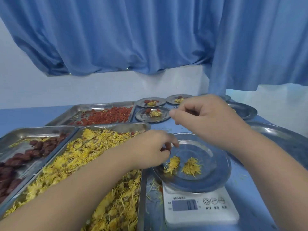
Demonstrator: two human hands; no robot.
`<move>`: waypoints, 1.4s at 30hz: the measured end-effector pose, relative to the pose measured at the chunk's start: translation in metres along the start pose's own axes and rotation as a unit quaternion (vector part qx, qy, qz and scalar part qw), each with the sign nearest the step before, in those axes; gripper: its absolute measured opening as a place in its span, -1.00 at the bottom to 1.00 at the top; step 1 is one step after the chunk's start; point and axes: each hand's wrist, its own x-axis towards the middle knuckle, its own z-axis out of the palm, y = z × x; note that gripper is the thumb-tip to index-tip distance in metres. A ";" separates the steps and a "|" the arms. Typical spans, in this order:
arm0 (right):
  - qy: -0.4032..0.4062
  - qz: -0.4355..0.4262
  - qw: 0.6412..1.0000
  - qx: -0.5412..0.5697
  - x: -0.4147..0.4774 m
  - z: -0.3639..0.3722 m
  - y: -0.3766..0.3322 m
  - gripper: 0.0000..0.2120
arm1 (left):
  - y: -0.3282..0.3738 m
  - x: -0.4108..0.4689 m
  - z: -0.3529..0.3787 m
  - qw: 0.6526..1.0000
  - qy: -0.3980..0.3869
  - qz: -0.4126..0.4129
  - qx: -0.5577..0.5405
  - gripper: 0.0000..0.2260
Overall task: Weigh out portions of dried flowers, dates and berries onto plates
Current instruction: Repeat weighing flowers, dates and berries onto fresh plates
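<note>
Scale [200, 212] noted on the blue tabletop [250, 189]; its display cannot be read. A steel plate [216, 174] is set on top of the scale. Two dried flowers [191, 166] are laid side by side in the plate, towards its near left.

The left hand [150, 147] is held over the plate's left rim, above the scale. A dark red piece [166, 149] is pinched in its curled fingertips; date or berries cannot be told.

The right hand [205, 114] is raised beyond the scale, fingers curled in and thumb pointed leftward. Whether anything is held cannot be told.

Just left of the scale lies a flower tray [116, 126], and further left a date tray [33, 134]. Beyond the scale to the left is a berry tray [100, 105]. Straight beyond the scale are small filled plates [141, 115], each loaded with a flower and red fruit.
</note>
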 end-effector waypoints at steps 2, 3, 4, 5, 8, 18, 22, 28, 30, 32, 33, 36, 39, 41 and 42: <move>-0.011 -0.014 1.000 -0.005 0.013 0.002 0.002 -0.65 | -0.004 0.001 0.002 1.000 -0.009 0.013 -0.003 -0.73; -0.018 -0.019 1.000 -0.006 0.019 0.004 0.003 -0.66 | -0.006 0.001 0.002 1.000 -0.008 0.022 -0.003 -0.73; -0.025 -0.022 0.999 -0.004 0.025 0.006 0.005 -0.66 | -0.009 0.001 0.003 1.000 -0.003 0.030 -0.007 -0.74; -0.033 -0.026 0.999 -0.003 0.030 0.009 0.007 -0.67 | -0.012 0.000 0.002 0.999 0.005 0.037 -0.014 -0.75; -0.048 -0.038 0.998 -0.017 0.043 0.015 0.014 -0.66 | -0.031 0.003 -0.010 0.998 0.047 0.034 -0.037 -0.81; -0.103 0.023 0.991 -0.083 0.057 0.021 0.054 -0.59 | -0.207 0.028 -0.065 0.943 0.160 -0.290 0.028 -0.93; -0.106 0.029 0.989 -0.099 0.062 0.026 0.065 -0.60 | -0.257 0.038 -0.055 0.929 0.121 -0.348 0.019 -0.79; -0.120 0.022 0.988 -0.091 0.064 0.030 0.077 -0.67 | -0.282 0.063 -0.027 0.930 0.030 -0.359 0.076 -0.77; -0.119 0.019 0.988 -0.092 0.065 0.030 0.078 -0.69 | -0.286 0.070 -0.023 0.924 0.003 -0.370 0.094 -0.75; -0.116 0.017 0.989 -0.092 0.065 0.029 0.079 -0.70 | -0.287 0.075 -0.021 0.919 -0.032 -0.380 0.097 -0.73; -0.114 0.015 0.989 -0.094 0.066 0.028 0.080 -0.70 | -0.286 0.076 -0.021 0.918 -0.048 -0.381 0.100 -0.73; -0.107 0.010 0.990 -0.096 0.067 0.025 0.080 -0.70 | -0.282 0.083 -0.025 0.910 -0.093 -0.387 0.116 -0.74; -0.107 0.007 0.989 -0.098 0.068 0.023 0.079 -0.69 | -0.281 0.090 -0.031 0.901 -0.110 -0.409 0.094 -0.77; -0.110 0.006 0.989 -0.102 0.068 0.023 0.079 -0.69 | -0.282 0.094 -0.036 0.893 -0.126 -0.425 0.073 -0.75; -0.111 0.007 0.989 -0.102 0.068 0.023 0.079 -0.69 | -0.283 0.095 -0.038 0.890 -0.134 -0.431 0.062 -0.75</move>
